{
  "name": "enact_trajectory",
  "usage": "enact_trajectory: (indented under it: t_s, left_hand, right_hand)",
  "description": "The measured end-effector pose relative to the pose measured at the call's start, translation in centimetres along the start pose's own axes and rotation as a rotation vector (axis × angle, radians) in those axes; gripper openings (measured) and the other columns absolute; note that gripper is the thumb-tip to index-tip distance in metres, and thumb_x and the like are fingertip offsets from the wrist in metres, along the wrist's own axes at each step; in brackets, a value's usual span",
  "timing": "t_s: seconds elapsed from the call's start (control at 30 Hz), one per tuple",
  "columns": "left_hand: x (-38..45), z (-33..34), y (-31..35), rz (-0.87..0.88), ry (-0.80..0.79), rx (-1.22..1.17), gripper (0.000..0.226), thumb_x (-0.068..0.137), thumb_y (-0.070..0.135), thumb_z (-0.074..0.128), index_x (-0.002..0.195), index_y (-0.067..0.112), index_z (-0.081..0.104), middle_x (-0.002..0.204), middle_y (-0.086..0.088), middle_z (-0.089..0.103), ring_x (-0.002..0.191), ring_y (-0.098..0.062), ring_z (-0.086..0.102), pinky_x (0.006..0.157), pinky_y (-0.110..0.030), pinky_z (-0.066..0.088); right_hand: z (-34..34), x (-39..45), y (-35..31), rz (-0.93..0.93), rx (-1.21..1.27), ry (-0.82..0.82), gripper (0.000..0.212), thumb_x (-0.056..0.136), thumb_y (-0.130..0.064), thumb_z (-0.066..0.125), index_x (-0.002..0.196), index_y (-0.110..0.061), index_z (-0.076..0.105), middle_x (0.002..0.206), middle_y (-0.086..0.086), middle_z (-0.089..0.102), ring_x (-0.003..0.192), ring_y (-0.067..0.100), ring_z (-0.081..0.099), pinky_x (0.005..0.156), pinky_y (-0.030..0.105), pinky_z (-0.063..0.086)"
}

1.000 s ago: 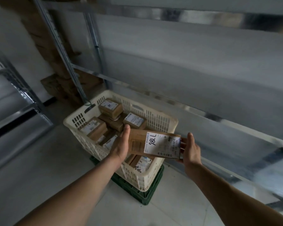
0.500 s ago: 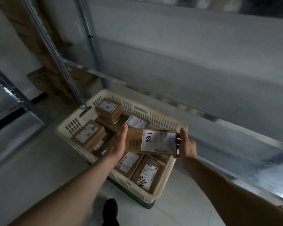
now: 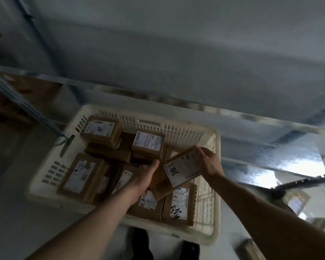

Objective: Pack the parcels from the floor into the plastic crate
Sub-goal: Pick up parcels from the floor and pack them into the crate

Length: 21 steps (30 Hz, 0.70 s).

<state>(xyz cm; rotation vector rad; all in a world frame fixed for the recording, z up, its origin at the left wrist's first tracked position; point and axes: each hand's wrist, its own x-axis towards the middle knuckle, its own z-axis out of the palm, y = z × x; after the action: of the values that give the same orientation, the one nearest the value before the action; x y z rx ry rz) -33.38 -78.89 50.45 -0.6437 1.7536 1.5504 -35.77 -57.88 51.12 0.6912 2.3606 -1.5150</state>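
Both hands hold a flat brown parcel [image 3: 178,170] tilted over the right half of the cream plastic crate [image 3: 210,184], its white label with handwritten marks facing up. The right hand [image 3: 207,161] curls its fingers over the parcel's far right edge, gripping it; the left hand [image 3: 145,175] reaches to the parcel's left edge with fingers fairly straight, though blur makes it unclear whether they grip. Beneath lie other labelled brown parcels [image 3: 101,131] filling the crate. The crate stands on the pale floor [image 3: 11,212] beside a metal rack [image 3: 251,119]. More parcels on the floor [image 3: 295,202] lie to the right.
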Motion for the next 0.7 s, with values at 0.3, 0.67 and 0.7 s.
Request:
enact_trajectory:
  t_s: [0.3, 0.67, 0.7]
  left_hand:
    - [4.6, 4.2, -5.6, -0.321, -0.191, 0.152, 0.069, 0.091, 0.057, 0.054, 0.147, 0.024, 0.030, 0.142, -0.011, 0.049, 0.104, -0.031, 0.060, 0.092, -0.039, 0.048]
    - [8.3, 8.1, -7.7, -0.294, -0.368, 0.535, 0.042, 0.093, 0.025, 0.051, 0.135, 0.020, 0.052, 0.129, -0.008, 0.056, 0.114, -0.023, 0.052, 0.097, -0.038, 0.039]
    - [8.5, 8.3, -7.7, -0.280, -0.358, 0.539, 0.046, 0.095, 0.023, 0.050, 0.140, 0.020, 0.045, 0.134, -0.009, 0.053, 0.119, -0.024, 0.049, 0.095, -0.036, 0.037]
  right_hand:
    - [1.7, 5.0, 3.8, -0.031, -0.457, -0.157, 0.025, 0.092, -0.052, 0.057, 0.109, -0.035, 0.065, 0.101, -0.001, 0.070, 0.075, 0.008, 0.062, 0.056, 0.023, 0.049]
    - [4.5, 7.5, 10.1, -0.114, -1.010, -0.468, 0.055, 0.092, -0.032, 0.059, 0.143, -0.029, 0.040, 0.140, 0.008, 0.048, 0.120, 0.027, 0.054, 0.094, 0.044, 0.054]
    - [4.7, 7.5, 10.6, -0.134, -1.043, -0.469, 0.061, 0.091, -0.031, 0.060, 0.147, -0.029, 0.036, 0.146, 0.008, 0.040, 0.128, 0.029, 0.046, 0.101, 0.048, 0.049]
